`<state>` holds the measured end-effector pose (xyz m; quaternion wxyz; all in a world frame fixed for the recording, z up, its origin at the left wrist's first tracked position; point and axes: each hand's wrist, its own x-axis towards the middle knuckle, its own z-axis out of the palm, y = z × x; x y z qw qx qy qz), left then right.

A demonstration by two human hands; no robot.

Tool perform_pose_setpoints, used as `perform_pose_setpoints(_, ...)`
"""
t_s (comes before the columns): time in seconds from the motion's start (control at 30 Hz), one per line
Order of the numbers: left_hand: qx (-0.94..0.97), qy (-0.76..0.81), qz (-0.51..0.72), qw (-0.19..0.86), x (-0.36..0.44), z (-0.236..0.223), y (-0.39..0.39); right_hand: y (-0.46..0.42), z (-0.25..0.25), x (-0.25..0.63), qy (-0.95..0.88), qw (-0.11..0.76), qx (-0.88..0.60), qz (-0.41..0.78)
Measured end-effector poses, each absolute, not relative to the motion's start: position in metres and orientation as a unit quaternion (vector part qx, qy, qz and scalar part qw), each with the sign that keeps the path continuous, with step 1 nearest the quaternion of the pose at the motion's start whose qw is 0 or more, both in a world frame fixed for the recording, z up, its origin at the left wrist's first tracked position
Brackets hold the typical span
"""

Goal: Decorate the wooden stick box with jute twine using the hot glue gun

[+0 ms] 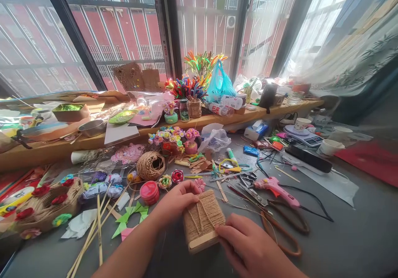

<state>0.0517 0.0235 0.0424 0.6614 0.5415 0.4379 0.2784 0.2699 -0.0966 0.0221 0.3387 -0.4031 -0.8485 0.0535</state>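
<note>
A small box wrapped in jute twine point(214, 205) is held between my two hands near the front of the table. Loose strands of twine slant across its top, and a flat wooden craft stick point(202, 240) lies along its near edge. My left hand point(182, 201) grips the far left corner, thumb and fingertips closed on it. At the near right corner, my right hand point(245, 240) pinches the box beside the end of the stick. The undersides of the box and some fingertips are hidden.
Behind the box sits a ball of twine point(151, 165) beside a red round tub point(149, 192). To the right lie a pink glue gun point(276, 190) and large brown-handled scissors point(284, 232). Bamboo sticks point(99, 228) and a green paper star ring point(132, 216) are on the left.
</note>
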Motion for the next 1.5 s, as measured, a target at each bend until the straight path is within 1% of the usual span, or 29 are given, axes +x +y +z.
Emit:
perform_pose_setpoints(0.17,0.551,0.442,0.289,0.646,0.053,0.035,0.027,-0.094,0.020,0.270,-0.844,0.343,-0.407,0.065)
perform_pose_setpoints(0.27,0.564,0.453,0.304,0.620,0.051,0.039,0.026,-0.093,0.020,0.270,-0.839,0.349,-0.408,0.084)
perform_pose_setpoints(0.43,0.591,0.487,0.367,0.528,0.031,0.058,0.015,-0.095,0.020,0.269,-0.835,0.359,-0.407,0.093)
perform_pose_setpoints(0.53,0.610,0.508,0.391,0.465,0.006,0.060,-0.010,-0.096,0.020,0.270,-0.824,0.382,-0.405,0.099)
perform_pose_setpoints(0.6,0.680,0.493,0.387,0.380,-0.009,0.051,-0.035,-0.095,0.021,0.273,-0.817,0.398,-0.401,0.115)
perform_pose_setpoints(0.67,0.714,0.457,0.393,0.357,-0.018,0.034,-0.062,-0.094,0.023,0.276,-0.809,0.405,-0.404,0.134)
perform_pose_setpoints(0.73,0.673,0.491,0.440,0.337,-0.017,0.011,-0.084,-0.090,0.025,0.276,-0.797,0.405,-0.428,0.136)
perform_pose_setpoints(0.8,0.639,0.503,0.462,0.354,-0.007,-0.011,-0.095,-0.086,0.024,0.274,-0.780,0.405,-0.464,0.111)
perform_pose_setpoints(0.83,0.637,0.493,0.447,0.389,0.000,-0.020,-0.097,-0.083,0.022,0.272,-0.775,0.403,-0.477,0.097)
perform_pose_setpoints(0.87,0.634,0.494,0.403,0.437,0.008,-0.026,-0.097,-0.081,0.018,0.269,-0.773,0.399,-0.486,0.085)
perform_pose_setpoints(0.93,0.619,0.511,0.364,0.472,0.023,-0.031,-0.091,-0.077,0.009,0.266,-0.776,0.390,-0.490,0.074)
perform_pose_setpoints(1.0,0.604,0.538,0.373,0.454,0.033,-0.029,-0.084,-0.075,0.000,0.269,-0.776,0.387,-0.492,0.075)
perform_pose_setpoints(1.07,0.601,0.537,0.403,0.433,0.037,-0.025,-0.081,-0.073,-0.008,0.277,-0.774,0.392,-0.486,0.100)
perform_pose_setpoints(1.23,0.600,0.489,0.468,0.427,0.029,-0.019,-0.081,-0.074,-0.023,0.294,-0.754,0.408,-0.435,0.275)
perform_pose_setpoints(1.37,0.638,0.490,0.443,0.396,0.021,-0.006,-0.077,-0.078,-0.033,0.293,-0.719,0.444,-0.428,0.321)
perform_pose_setpoints(1.5,0.682,0.479,0.407,0.374,0.016,0.011,-0.075,-0.083,-0.028,0.294,-0.711,0.459,-0.404,0.348)
